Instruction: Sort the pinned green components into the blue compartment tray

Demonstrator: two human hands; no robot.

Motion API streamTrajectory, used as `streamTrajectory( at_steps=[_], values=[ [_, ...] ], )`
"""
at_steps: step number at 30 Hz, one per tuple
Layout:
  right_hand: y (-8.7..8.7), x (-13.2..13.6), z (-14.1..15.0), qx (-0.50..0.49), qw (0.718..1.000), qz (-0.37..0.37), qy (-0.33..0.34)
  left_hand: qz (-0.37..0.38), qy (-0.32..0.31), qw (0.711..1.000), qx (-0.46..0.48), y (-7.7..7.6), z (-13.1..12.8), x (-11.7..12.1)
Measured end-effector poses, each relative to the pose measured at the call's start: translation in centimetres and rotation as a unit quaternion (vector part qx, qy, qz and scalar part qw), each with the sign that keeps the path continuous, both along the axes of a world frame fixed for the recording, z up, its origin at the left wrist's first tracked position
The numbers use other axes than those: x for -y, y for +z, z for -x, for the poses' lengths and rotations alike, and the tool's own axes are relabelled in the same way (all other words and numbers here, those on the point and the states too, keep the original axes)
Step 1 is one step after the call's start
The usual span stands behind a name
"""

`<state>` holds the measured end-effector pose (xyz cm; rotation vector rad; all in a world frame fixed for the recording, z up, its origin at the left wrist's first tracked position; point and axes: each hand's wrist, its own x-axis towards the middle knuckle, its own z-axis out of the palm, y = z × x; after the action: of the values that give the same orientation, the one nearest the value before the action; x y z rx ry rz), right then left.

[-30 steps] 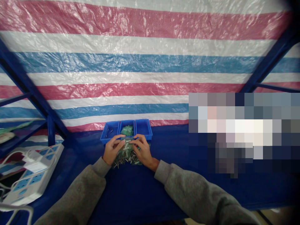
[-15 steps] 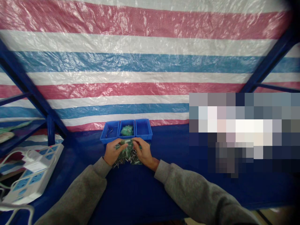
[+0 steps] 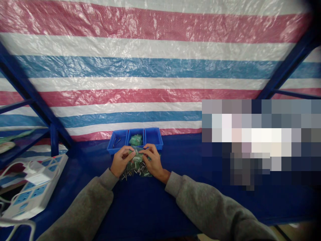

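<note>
Your left hand (image 3: 121, 161) and right hand (image 3: 152, 161) curve inward, fingertips nearly meeting on the heap of small green-and-metal parts (image 3: 136, 167) on the blue surface (image 3: 140, 207), just before the blue divided tray (image 3: 117, 131). Whether either grip holds anything, I cannot tell.

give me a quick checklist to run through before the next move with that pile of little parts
Both hands on the pile: ok, the left hand and right hand meet over the green-and-metal parts.
Grip on the parts: cannot tell, the fingers hide what they pinch.
Blue three-compartment tray within reach: ok, just beyond the hands.
Green bundle inside the middle compartment: ok.
Dark pins inside the left compartment: ok.
Power strip apart from the pile: ok, well to the left.
</note>
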<state>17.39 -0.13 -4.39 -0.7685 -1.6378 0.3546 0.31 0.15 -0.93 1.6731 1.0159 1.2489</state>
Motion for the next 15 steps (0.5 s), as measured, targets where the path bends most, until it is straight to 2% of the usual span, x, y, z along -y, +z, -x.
streamTrajectory(
  at_steps=[6,10,12,15],
  values=[
    [0.37,0.0,0.0,-0.007,1.0,0.012,0.009,-0.118,-0.002,0.989,-0.088,0.31,0.53,-0.17],
    [0.13,-0.06,0.04,0.002,1.0,0.025,-0.002,-0.195,0.057,0.966,-0.161,0.5,0.56,-0.3],
    [0.06,-0.03,0.03,0.008,1.0,0.03,-0.001,-0.205,0.066,0.962,-0.168,0.54,0.52,-0.24],
    [0.14,0.13,-0.02,0.005,0.999,0.033,0.005,-0.174,0.058,0.969,-0.164,0.45,0.45,-0.08]
  ],
)
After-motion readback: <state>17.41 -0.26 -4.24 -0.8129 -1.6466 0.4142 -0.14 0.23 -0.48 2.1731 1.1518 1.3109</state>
